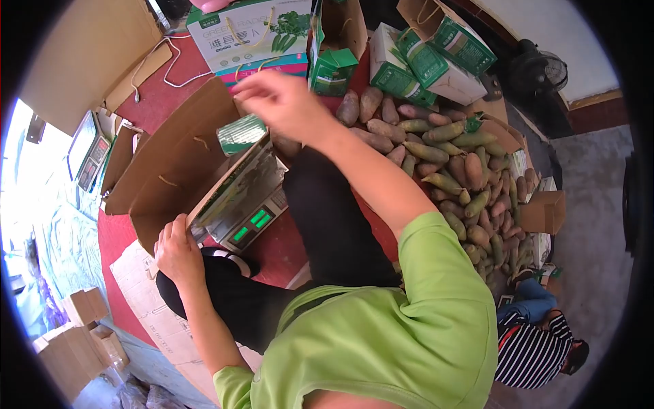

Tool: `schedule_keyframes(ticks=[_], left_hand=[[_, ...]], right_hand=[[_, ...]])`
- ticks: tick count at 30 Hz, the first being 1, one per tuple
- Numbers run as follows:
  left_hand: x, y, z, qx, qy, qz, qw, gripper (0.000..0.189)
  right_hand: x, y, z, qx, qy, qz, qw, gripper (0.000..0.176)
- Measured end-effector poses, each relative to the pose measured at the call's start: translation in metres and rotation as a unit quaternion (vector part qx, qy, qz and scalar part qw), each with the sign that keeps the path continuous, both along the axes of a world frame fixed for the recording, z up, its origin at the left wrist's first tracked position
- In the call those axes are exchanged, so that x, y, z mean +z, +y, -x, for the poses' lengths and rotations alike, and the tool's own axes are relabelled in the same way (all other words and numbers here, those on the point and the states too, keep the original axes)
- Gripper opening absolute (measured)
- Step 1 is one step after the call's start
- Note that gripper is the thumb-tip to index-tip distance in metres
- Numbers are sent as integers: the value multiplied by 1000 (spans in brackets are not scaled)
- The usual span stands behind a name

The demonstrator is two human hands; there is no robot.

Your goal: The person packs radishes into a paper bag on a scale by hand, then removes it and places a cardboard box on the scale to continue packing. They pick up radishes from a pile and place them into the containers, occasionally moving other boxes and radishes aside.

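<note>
An open cardboard carton point(180, 146), brown inside with a green printed flap point(243, 135), rests on a digital scale point(253, 225) whose display glows green. My left hand point(178, 252) grips the carton's near corner, with the fingers bent over its edge. Above the far end of the carton is my right hand point(289, 105), its fingers loosely bent and apart, a little blurred. I see nothing held in it. Part of the carton's inside is hidden by its walls.
A large heap of green and reddish radishes point(463, 170) lies to the right. Printed gift boxes point(252, 34) and green-and-white cartons point(429, 65) stand behind. A second scale point(92, 153) is at the left. A black fan point(541, 68) stands far right; a person in stripes point(535, 351) sits lower right.
</note>
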State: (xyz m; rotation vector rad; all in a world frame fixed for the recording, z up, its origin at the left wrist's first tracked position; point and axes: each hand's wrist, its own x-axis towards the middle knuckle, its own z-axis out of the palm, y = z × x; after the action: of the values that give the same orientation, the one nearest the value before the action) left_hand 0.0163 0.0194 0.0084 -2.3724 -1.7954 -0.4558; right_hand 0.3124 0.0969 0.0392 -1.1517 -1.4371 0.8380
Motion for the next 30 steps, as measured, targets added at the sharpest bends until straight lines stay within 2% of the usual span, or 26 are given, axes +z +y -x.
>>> schedule_keyframes(ticks=[2,4,7,8,9,11,13,14,16,20,22,23,25,26,28,29,30], left_hand=[[-2,0,1,3,10,5,1000,24],[-4,1,2,4,20,11,1000,23],[-4,2,0,15,11,3,1000,21],[-5,2,-1,12,13,5,1000,21],[-5,2,-1,16,6,0,1000,21],[-6,2,-1,23,-4,0,1000,22],[-5,1,-2,27,-1,14,1000,22],[-6,1,-2,38,-4,19,999,22],[-10,3,3,11,-2,10,1000,18],[-15,4,5,20,5,-12,1000,15],[-15,5,6,17,6,-28,999,14],[-14,5,4,12,0,-23,1000,14],[-15,6,5,13,-1,-21,1000,14],[-15,6,6,16,-1,-20,1000,13],[-15,6,5,9,-4,-29,1000,13],[-15,5,5,0,-8,-38,999,13],[-16,5,5,3,-5,-37,999,13]], right_hand=[[-23,-25,-42,-97,59,-9,993,22],[-83,-50,-90,-160,81,27,983,22],[-185,-124,-144,-211,-70,200,954,23],[-228,-157,-157,-211,-156,219,940,25],[-247,-190,-163,-188,-182,311,914,32],[-286,-252,-161,-166,-288,457,825,34],[-315,-309,-155,-123,-285,581,753,48],[-326,-334,-147,-123,-276,591,748,48],[-335,-376,-128,-94,-277,675,677,60],[-353,-427,-88,-39,-271,700,660,63],[-364,-435,-81,41,-184,705,684,71],[-425,-477,-81,40,-179,707,683,71],[-554,-524,-97,16,157,720,676,80],[-503,-511,-96,17,158,720,676,80],[-392,-437,-89,-27,43,729,682,85],[-366,-418,-83,-23,41,729,682,85],[-347,-405,-77,-86,43,734,672,85]])
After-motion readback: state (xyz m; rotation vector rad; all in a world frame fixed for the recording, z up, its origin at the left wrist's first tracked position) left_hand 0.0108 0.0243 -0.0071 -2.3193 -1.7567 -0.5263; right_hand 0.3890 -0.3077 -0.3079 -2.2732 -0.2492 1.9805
